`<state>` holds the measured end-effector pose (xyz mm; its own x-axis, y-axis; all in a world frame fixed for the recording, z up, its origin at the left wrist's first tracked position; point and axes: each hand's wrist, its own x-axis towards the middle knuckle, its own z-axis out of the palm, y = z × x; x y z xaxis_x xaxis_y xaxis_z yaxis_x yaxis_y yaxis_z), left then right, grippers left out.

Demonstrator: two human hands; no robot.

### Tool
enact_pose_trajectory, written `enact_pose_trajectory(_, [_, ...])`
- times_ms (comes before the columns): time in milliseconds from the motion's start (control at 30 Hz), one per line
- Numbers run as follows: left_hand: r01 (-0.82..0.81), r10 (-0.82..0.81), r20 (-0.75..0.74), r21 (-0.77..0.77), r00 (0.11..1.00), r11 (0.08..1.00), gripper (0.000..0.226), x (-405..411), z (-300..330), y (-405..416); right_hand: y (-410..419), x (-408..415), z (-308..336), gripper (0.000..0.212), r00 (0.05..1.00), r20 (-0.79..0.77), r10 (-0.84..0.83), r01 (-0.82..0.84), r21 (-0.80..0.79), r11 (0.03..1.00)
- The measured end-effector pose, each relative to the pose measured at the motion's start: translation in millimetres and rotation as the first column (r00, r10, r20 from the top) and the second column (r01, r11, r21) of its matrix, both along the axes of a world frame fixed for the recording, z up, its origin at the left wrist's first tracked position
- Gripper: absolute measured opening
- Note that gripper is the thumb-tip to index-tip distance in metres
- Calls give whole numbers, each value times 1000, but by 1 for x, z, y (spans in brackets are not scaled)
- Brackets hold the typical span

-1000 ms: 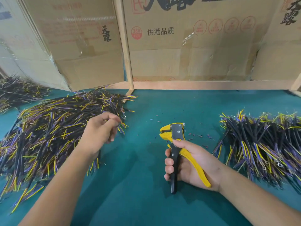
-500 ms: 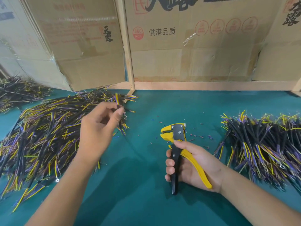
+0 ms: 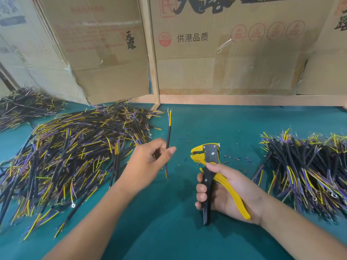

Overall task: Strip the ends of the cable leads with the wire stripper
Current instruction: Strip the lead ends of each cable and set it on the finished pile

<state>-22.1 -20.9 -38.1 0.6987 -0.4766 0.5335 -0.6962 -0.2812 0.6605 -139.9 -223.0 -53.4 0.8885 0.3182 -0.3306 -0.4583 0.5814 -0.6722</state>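
Left hand (image 3: 148,164) pinched one black cable lead (image 3: 168,136) near-upright above the green mat (image 3: 234,121), beside the left cable pile (image 3: 75,152). Right hand (image 3: 228,192) gripped the yellow wire stripper (image 3: 210,166), its head parted, just right of the lead.

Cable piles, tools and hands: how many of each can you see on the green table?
Cable piles: 3 (far left, big left, right)
Single cable held up: 1
Wire stripper: 1
Hands: 2 (left hand, right hand)
Total: 7
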Motion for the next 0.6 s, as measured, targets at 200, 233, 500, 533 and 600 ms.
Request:
enact_pose_trajectory(200, [-40, 40, -33, 20, 999, 999, 42, 3, -4, 0, -3, 1, -6, 33, 1000, 25, 18, -18, 16, 1000])
enact_pose_trajectory(233, [-45, 46, -26, 30, 999, 999, 43, 3, -5, 0, -4, 2, -8, 34, 999, 26, 23, -24, 21, 1000])
enact_pose_trajectory(500, [-55, 55, -2, 41, 998, 998, 44, 4, -6, -1, -12, 13, -25, 37, 996, 38, 77, -79, 56, 995])
enact_pose_trajectory(533, [-61, 61, 7, 47, 998, 997, 44, 4, -6, 0, -13, 14, -26, 37, 996, 39, 86, -88, 64, 994])
enact_pose_trajectory(600, [-74, 73, 23, 59, 997, 995, 44, 5, -6, 1, -14, 16, -29, 37, 994, 43, 97, -100, 73, 992])
